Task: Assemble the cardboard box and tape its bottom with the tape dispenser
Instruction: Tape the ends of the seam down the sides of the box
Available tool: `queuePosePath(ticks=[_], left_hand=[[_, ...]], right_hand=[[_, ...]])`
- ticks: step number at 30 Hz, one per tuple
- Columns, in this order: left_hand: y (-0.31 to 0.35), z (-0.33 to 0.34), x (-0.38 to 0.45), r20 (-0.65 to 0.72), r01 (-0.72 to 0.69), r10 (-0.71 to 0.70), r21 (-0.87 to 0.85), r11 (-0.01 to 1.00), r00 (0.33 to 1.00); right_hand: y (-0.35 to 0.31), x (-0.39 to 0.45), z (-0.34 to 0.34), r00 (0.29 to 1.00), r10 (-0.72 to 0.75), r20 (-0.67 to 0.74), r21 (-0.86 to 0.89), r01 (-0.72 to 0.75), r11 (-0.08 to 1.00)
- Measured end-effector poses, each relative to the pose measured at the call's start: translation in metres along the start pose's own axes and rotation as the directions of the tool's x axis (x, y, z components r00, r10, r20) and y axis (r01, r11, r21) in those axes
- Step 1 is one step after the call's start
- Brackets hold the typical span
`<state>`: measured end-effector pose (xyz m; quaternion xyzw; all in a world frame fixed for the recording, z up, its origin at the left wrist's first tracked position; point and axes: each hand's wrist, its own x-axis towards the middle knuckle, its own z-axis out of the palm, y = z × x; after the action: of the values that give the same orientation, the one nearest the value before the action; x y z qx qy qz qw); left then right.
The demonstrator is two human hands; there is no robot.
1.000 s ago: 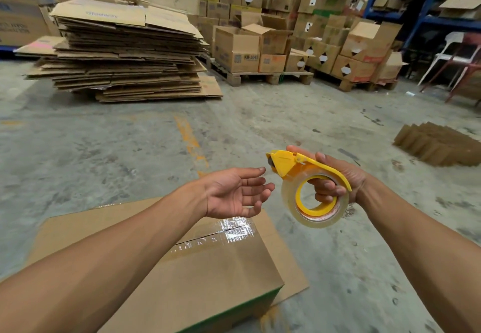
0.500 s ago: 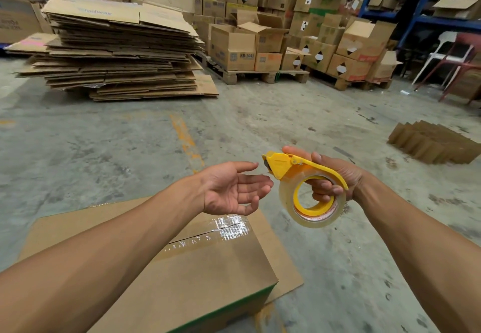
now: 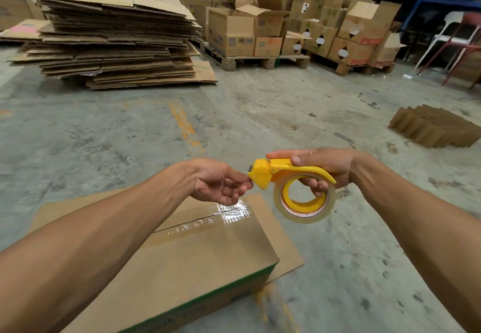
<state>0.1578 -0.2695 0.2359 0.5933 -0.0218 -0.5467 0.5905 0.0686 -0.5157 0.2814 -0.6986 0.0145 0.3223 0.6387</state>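
A brown cardboard box with a green lower edge stands on the floor below my arms, a strip of clear tape along its top seam. My right hand grips the yellow tape dispenser with its roll of clear tape, held in the air above the box's far right corner. My left hand reaches to the dispenser's front end, its fingertips pinched together at the cutter. Whether they hold the tape end is too small to tell.
A tall stack of flattened cartons lies at the back left. Pallets with filled and open boxes line the back. A pile of folded cardboard dividers sits on the concrete floor at right. Chairs stand far right.
My left hand has moved right to the dispenser's front and closed its open fingers into a pinch there. My right hand has tilted the dispenser more level.
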Motion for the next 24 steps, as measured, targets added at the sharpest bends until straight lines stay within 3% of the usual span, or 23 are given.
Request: queuePosePath(ticks=[6,12,18,24], left_hand=[[-0.009,-0.043,0.013,-0.082,0.071,-0.059,0.152,0.986,0.995],[-0.002,-0.062,0.042,-0.177,0.219,-0.16,0.404,0.888,0.971],[0.03,-0.054,0.102,-0.363,0.162,0.146,0.692,0.704,0.92],[0.024,-0.065,0.143,-0.287,-0.004,0.479,0.854,0.52,0.829]], right_hand=[[0.017,-0.03,0.002,0.996,0.084,-0.01,-0.001,-0.084,0.996],[0.052,-0.052,0.011,0.969,0.175,-0.175,0.041,-0.171,0.984],[0.067,-0.007,0.056,0.903,0.084,-0.421,0.091,-0.05,0.995],[0.07,0.046,0.088,0.812,0.017,-0.584,0.182,0.11,0.977]])
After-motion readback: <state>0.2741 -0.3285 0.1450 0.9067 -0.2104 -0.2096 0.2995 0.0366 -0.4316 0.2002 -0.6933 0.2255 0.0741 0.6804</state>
